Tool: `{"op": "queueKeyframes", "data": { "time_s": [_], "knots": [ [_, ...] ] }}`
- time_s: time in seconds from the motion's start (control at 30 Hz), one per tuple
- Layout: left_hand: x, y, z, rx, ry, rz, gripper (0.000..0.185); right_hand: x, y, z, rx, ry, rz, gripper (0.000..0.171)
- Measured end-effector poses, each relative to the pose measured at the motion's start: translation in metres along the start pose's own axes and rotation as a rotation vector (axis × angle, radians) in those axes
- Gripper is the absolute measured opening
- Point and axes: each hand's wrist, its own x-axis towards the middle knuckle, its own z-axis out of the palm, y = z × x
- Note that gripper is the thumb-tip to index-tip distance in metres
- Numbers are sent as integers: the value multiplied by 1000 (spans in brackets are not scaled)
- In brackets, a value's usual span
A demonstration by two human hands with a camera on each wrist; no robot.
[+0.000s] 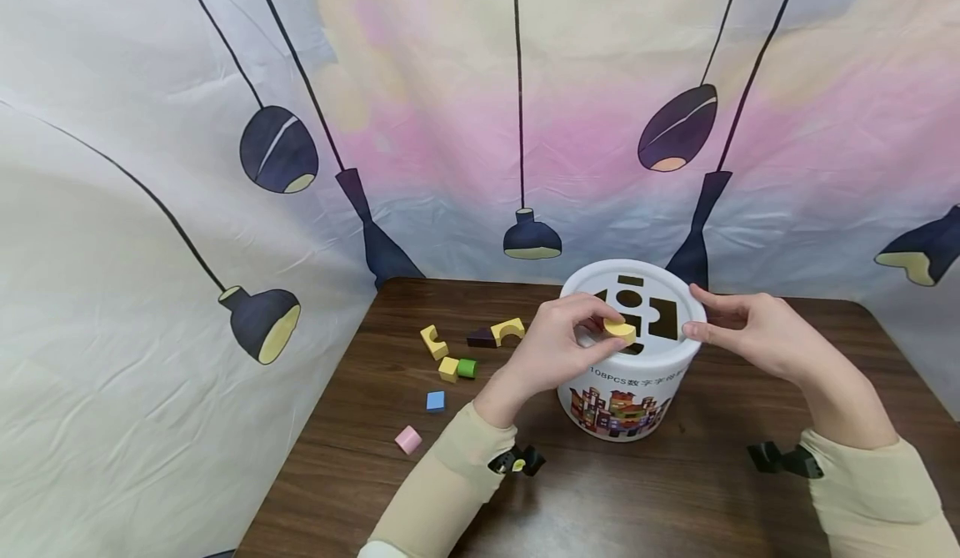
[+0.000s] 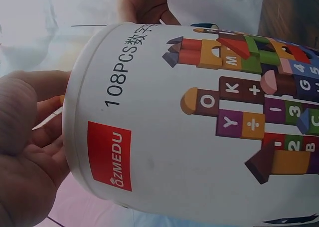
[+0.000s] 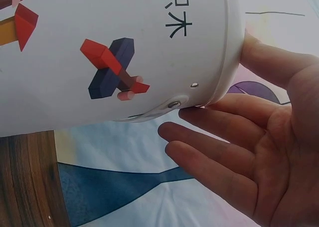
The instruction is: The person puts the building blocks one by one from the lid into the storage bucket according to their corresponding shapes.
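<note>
In the head view a white toy-block bucket [image 1: 572, 374] stands upright on the table, its lid [image 1: 651, 284] cut with dark shaped holes. My left hand [image 1: 558, 333] pinches a yellow block [image 1: 619, 332] with a rounded side, just above the lid's front holes. My right hand [image 1: 765, 333] touches the right side of the bucket's rim with thumb and fingers, and its fingers lie fairly straight in the right wrist view. From the left wrist, the bucket's printed wall [image 2: 159, 152] hides most of the yellow block.
Left of the bucket lie two yellow arch blocks [image 1: 508, 330], a dark triangular block [image 1: 482, 339], a yellow cube [image 1: 448, 369], a green cylinder [image 1: 467, 368], a blue block [image 1: 436, 401] and a pink block [image 1: 408, 439]. A patterned cloth [image 1: 450, 124] hangs behind the brown table [image 1: 622, 491].
</note>
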Motion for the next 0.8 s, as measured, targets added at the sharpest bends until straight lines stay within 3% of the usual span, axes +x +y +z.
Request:
{"op": "queueKeyframes", "data": {
  "time_s": [0.43, 0.8],
  "knots": [
    [8, 10, -1, 53, -127, -51, 17, -1, 3, 1, 16, 5, 4, 81],
    [5, 7, 0, 78, -131, -57, 14, -1, 2, 2, 22, 6, -8, 79]
  ]
}}
